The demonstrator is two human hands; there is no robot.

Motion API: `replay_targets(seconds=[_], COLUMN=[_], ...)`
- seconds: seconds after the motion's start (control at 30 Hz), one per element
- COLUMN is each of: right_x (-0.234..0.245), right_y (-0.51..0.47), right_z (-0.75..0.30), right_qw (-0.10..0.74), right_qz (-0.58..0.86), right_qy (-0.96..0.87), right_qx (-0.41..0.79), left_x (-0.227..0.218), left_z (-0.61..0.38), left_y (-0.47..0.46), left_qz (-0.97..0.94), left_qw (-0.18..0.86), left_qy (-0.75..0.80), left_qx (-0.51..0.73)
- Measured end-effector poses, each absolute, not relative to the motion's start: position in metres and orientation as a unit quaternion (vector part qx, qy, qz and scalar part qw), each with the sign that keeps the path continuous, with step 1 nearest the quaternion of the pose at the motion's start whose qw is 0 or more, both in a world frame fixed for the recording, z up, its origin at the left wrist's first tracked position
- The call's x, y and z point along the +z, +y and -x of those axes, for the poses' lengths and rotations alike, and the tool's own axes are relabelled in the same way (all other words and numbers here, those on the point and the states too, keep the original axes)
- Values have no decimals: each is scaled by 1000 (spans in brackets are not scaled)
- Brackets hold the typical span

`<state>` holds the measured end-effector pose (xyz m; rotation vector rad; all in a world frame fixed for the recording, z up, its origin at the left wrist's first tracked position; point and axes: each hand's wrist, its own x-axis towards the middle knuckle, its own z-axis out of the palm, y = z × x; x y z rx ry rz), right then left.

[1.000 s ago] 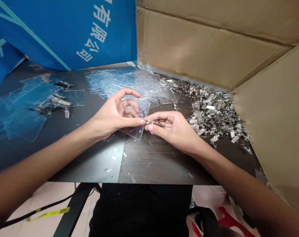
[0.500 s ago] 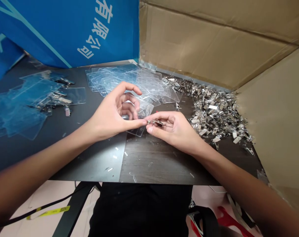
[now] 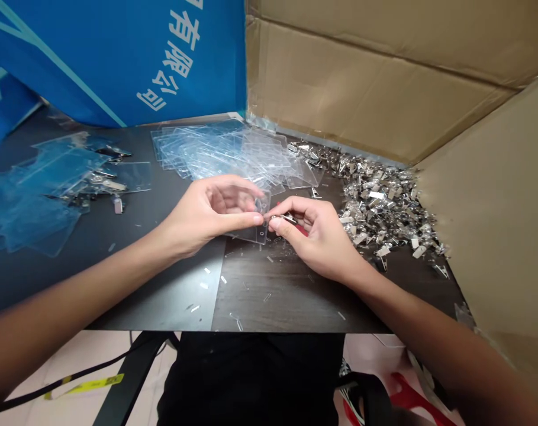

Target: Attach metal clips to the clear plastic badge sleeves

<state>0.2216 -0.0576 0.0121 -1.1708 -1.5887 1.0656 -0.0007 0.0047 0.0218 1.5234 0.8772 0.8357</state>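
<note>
My left hand [image 3: 206,216] is closed on a clear plastic badge holder [image 3: 251,234], thumb along its near face and fingers curled behind. The holder's slotted edge points right, towards my other hand. Between the thumb and forefinger of my right hand [image 3: 319,234] is a small metal badge clip [image 3: 286,218], held right at that slotted edge. The fingertips of both hands nearly meet there. Whether the clip's strap passes through the slot is too small to tell.
Behind my hands lies a pile of clear badge holders [image 3: 215,148]. Loose metal clips [image 3: 384,201] are heaped at the right by a cardboard wall [image 3: 361,89]. Holders with clips [image 3: 60,177] lie at the left, before a blue panel [image 3: 118,53]. Small clear scraps dot the table [image 3: 277,302].
My left fingers have come down and closed over the badge holder, which now lies flatter with its slotted edge facing right. My right hand still pinches the clip near it.
</note>
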Motion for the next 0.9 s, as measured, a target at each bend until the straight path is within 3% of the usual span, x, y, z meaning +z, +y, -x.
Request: replay_targets(seconds=[0.27,0.4,0.53,0.7,0.9], right_x=[18,22,20,22,25], right_y=[-36,-19,-7,-1,3], right_z=[-243,-285,-323,-334,-334], right_qw=[379,294,138,40,39], right_qz=[528,667,783,818,840], right_qy=[-647,-669,-604,-571,-540], right_qx=[399,147,-57,-54,-36], left_x=[30,50,74,93,84], left_z=[14,37,73,125,170], left_y=[25,54,79,93,113], left_qz=[-722,-707,-666,-628,-561], left_qw=[470,398,218,68,45], left_qy=[392,437,591,754,821], left_qx=[323,387,400,181,96])
